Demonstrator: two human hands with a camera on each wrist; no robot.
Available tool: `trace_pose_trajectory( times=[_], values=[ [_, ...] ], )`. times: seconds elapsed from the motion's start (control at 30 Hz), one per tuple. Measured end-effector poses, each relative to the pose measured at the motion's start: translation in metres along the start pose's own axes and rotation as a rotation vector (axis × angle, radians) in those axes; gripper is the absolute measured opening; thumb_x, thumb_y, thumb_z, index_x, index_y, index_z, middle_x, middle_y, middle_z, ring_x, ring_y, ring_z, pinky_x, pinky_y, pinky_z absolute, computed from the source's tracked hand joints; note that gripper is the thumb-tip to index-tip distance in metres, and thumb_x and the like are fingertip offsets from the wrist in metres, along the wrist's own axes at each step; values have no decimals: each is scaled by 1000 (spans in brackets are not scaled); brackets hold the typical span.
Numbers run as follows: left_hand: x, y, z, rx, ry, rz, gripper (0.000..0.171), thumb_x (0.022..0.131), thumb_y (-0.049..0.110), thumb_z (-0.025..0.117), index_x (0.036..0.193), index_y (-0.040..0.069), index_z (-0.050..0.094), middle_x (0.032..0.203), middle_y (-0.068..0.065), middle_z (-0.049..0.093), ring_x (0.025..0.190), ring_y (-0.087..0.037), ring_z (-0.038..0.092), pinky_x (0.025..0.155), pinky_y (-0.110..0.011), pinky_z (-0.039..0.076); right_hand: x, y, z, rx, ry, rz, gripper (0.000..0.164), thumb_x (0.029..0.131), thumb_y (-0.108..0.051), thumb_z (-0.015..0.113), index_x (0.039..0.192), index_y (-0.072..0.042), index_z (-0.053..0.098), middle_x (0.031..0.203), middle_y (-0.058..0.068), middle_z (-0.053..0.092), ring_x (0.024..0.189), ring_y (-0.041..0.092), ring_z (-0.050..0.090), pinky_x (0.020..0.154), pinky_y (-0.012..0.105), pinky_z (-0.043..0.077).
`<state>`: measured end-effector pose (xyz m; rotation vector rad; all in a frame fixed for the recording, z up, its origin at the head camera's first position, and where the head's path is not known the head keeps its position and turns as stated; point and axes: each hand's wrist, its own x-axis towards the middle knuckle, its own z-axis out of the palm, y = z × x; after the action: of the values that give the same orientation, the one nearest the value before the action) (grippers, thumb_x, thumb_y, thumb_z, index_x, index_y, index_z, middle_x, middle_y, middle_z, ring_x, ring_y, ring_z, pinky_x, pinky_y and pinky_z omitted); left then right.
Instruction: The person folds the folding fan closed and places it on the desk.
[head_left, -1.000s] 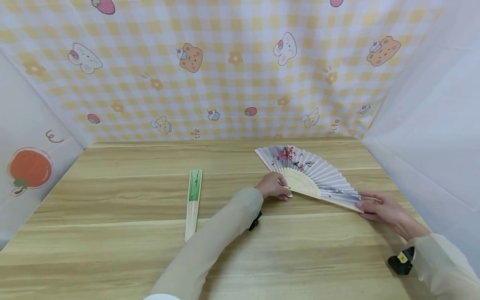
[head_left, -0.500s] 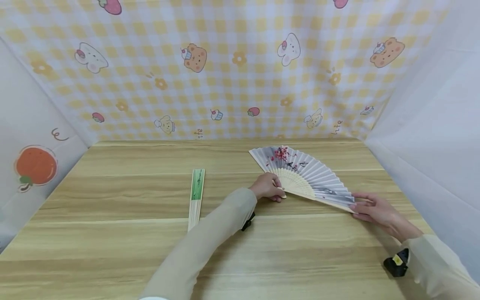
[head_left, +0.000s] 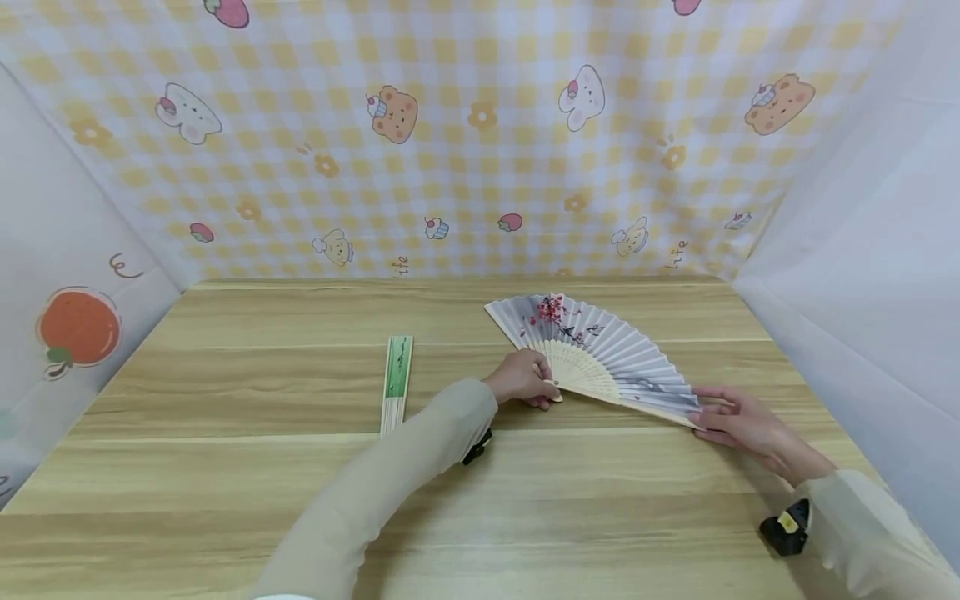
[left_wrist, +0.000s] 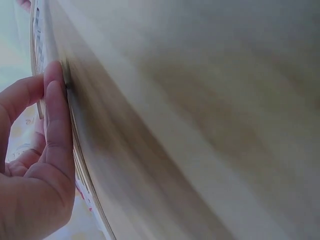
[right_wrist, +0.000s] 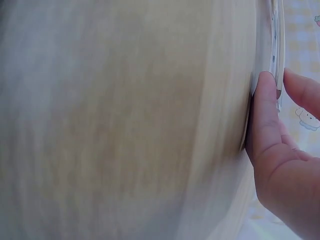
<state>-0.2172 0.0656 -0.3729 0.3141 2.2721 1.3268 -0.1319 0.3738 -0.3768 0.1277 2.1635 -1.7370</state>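
A spread grey-white folding fan [head_left: 622, 354] with pink blossoms and pale ribs is at the right of the wooden table in the head view. My left hand [head_left: 520, 377] pinches its pivot end. At the fan's right tip, my right hand [head_left: 742, 429] holds the outer rib between thumb and fingers. The left wrist view has the left hand [left_wrist: 45, 150] gripping the fan close to the tabletop. In the right wrist view, the right hand [right_wrist: 282, 155] has the rib's end between thumb and fingers. A folded green fan [head_left: 397, 375] lies left of my left forearm, its lower end hidden.
The wooden table [head_left: 247, 367] meets a yellow checked curtain [head_left: 450, 167] at the back. White cloth [head_left: 847, 275] hangs along the right side, and another white cloth with an orange fruit print [head_left: 78, 327] hangs on the left.
Both hands have shifted left along the table with the spread fan between them, keeping their hold. The left forearm now covers more of the folded green fan. The head view has turned slightly.
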Motion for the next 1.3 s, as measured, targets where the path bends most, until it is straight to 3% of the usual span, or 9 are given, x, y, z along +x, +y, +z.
trace_pose_trajectory(
  times=[0.6, 1.3],
  values=[
    [-15, -15, -5, -13, 16, 21, 23, 72, 3, 71, 71, 5, 48, 55, -6, 59, 46, -10, 56, 44, -20, 48, 3, -2, 10, -22, -30, -6, 68, 84, -3, 58, 132, 16, 13, 98, 8, 50, 85, 7, 56, 79, 28, 49],
    [-35, -21, 3, -87, -56, 23, 20, 74, 0, 67, 73, 2, 48, 56, -10, 61, 45, -12, 57, 45, -23, 50, 2, -4, 10, -31, -49, -15, 67, 82, -8, 63, 129, 15, 22, 100, 6, 51, 85, 8, 57, 79, 29, 50]
  ],
)
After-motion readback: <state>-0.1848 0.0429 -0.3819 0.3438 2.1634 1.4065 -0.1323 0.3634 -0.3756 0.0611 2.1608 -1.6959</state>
